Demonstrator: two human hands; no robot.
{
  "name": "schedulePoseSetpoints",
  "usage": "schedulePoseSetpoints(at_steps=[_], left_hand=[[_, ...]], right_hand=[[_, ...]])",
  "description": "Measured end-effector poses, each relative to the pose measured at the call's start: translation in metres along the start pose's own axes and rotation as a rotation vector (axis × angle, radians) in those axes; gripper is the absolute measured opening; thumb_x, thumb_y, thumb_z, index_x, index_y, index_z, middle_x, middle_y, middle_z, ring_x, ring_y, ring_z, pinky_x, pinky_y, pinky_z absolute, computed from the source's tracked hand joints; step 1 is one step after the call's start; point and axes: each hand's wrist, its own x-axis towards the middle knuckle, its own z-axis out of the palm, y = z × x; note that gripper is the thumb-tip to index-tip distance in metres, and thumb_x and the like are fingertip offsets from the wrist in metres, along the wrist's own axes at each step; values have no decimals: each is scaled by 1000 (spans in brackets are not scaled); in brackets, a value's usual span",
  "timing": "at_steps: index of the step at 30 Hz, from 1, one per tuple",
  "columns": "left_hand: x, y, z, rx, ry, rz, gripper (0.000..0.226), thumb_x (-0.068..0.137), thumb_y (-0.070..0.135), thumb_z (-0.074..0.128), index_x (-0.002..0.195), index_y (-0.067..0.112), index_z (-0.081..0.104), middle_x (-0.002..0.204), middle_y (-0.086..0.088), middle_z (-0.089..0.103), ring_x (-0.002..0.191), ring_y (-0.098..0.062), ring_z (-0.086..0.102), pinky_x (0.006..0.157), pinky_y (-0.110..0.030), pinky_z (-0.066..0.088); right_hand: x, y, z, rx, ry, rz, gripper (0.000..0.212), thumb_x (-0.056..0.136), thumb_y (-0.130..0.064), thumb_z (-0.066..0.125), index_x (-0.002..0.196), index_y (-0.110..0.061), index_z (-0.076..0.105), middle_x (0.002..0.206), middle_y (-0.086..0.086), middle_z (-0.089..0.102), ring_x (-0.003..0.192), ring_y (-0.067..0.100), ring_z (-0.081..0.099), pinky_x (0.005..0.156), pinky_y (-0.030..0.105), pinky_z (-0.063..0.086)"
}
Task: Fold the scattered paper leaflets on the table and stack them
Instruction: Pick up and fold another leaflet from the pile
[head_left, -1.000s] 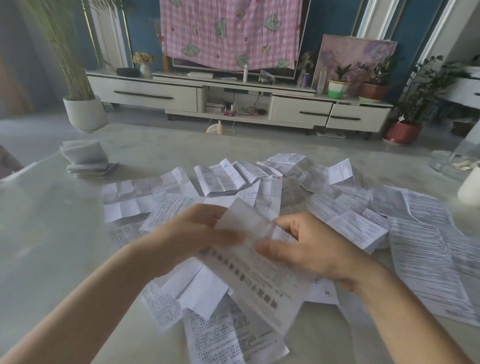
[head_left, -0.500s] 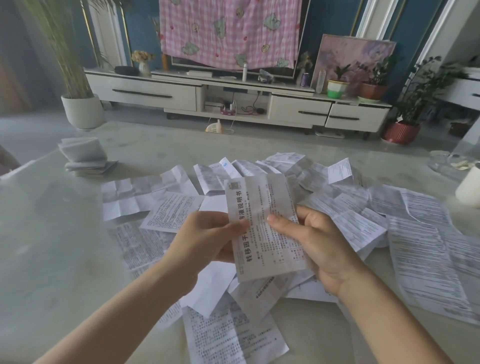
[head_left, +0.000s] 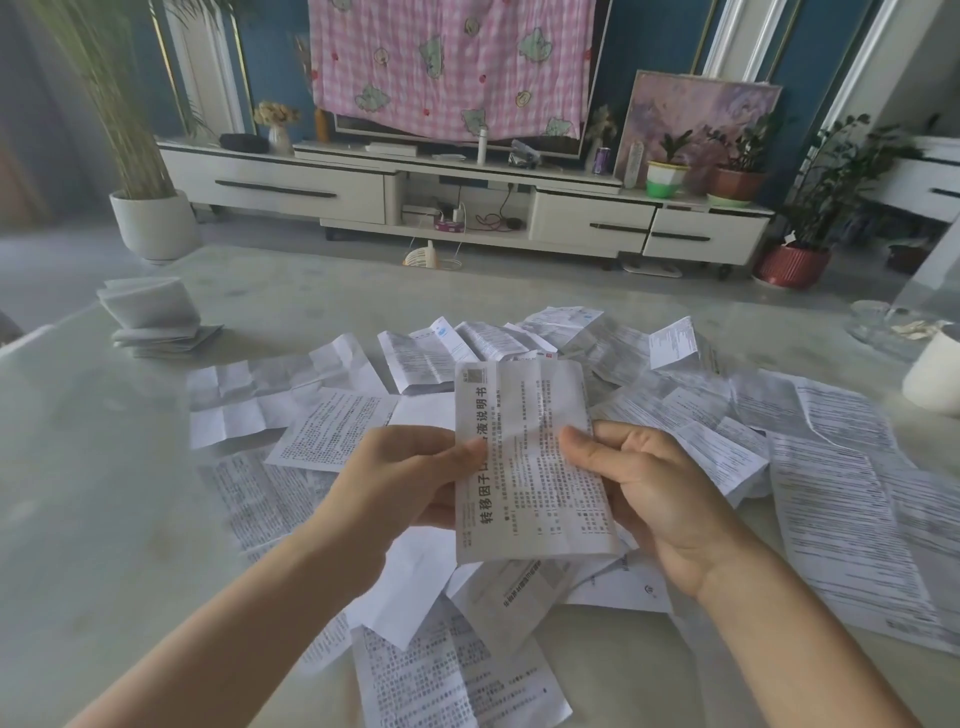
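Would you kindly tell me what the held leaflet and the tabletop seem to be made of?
Held leaflet: thin matte white paper, printed in black, with fold creases and a slight curl. Tabletop: probably polished stone or a marble-look surface, pale grey-green with faint mottling and a soft sheen.

Living room beyond the counter (head_left: 104, 493).
A white cup (head_left: 935, 379) stands at the counter's right edge, with a glass dish (head_left: 878, 325) just behind it near the far right corner. Past the far edge, a low white TV cabinet (head_left: 291, 187) runs along a blue wall, and a pink checked cloth (head_left: 447, 67) hangs over the screen above it. A white planter (head_left: 153, 223) of tall grass stands on the floor at its left end. A painting (head_left: 696, 114) leans at its right, with a green-and-white pot (head_left: 666, 179) and a brown pot (head_left: 735, 184) before it, and a red pot (head_left: 792, 265) on the floor.
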Motion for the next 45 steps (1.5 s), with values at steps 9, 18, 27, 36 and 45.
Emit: schedulePoseSetpoints(at_steps=[9, 18, 27, 36, 45], left_hand=[[2, 5, -12, 96, -65, 17, 24, 91, -5, 48, 91, 7, 69, 88, -12, 74, 82, -25, 71, 75, -35, 59], [2, -2, -8, -162, -30, -8, 22, 93, 0, 41, 94, 2, 64, 84, -20, 71, 67, -28, 69, 61, -34, 59], [-1, -16, 1, -133, -172, -70, 25, 75, 16, 61, 94, 1, 67, 85, -12, 73, 72, -22, 70, 55, -30, 57], [1, -16, -7, 94, -47, 132, 14, 88, 9, 56, 93, 5, 68, 89, -15, 73, 78, -39, 68, 72, -46, 58], [-1, -11, -13, 204, -350, 19, 17, 84, 17, 65, 95, 5, 70, 91, -11, 73, 84, -24, 71, 71, -30, 57]], right_hand=[[0, -2, -6, 86, -138, 65, 25, 92, 5, 45, 100, -5, 67, 94, 13, 72, 76, 18, 69, 69, 26, 57], [-2, 2, 1, 5, -57, -117, 41, 84, 11, 51, 59, -13, 73, 69, 2, 71, 65, 9, 64, 56, 16, 50], [1, 10, 9, -244, 12, -348, 51, 81, 22, 41, 61, -12, 73, 81, -12, 73, 81, 2, 65, 66, 12, 48], [-1, 11, 0, -246, -207, -34, 48, 76, -31, 69, 115, -4, 59, 104, 14, 70, 84, 25, 70, 69, 35, 59], [-5, 3, -8, -356, -265, -5, 27, 76, 1, 71, 102, 4, 63, 86, 16, 72, 50, 18, 63, 42, 19, 47]])
